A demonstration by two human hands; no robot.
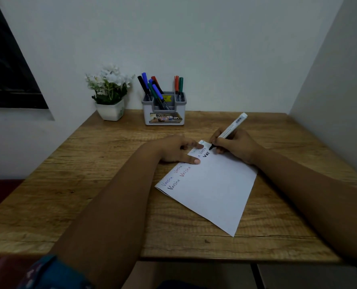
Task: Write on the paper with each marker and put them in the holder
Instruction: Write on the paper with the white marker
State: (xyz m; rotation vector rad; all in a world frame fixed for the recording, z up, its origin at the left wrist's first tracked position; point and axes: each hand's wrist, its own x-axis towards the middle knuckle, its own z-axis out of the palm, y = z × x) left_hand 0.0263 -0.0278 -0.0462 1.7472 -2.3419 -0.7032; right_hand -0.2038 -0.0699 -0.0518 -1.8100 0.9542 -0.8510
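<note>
A blue patterned sleeve (48, 272) is seen nearest, at about 7 o'clock in the view, and from it a bare forearm is stretched forward over the wooden table (90, 163). A white paper (211, 188) is laid at an angle just right of the table's centre, with words in blue, red and black written along its far-left edge. The paper is pinned by the left hand (177, 150), which is laid flat with fingers spread, the fingertips pressed on the sheet's 11 o'clock corner. At about 1 o'clock from the sheet's middle, a white-barrelled black marker (228, 131) is gripped closed in the right hand (236, 144), its tip set on the paper beside bold black letters. Farther back, at 12 o'clock, a grey holder (164, 113) filled with coloured markers (152, 88) is stood by the wall, and a white flowerpot (110, 111) is placed at its 9 o'clock.
</note>
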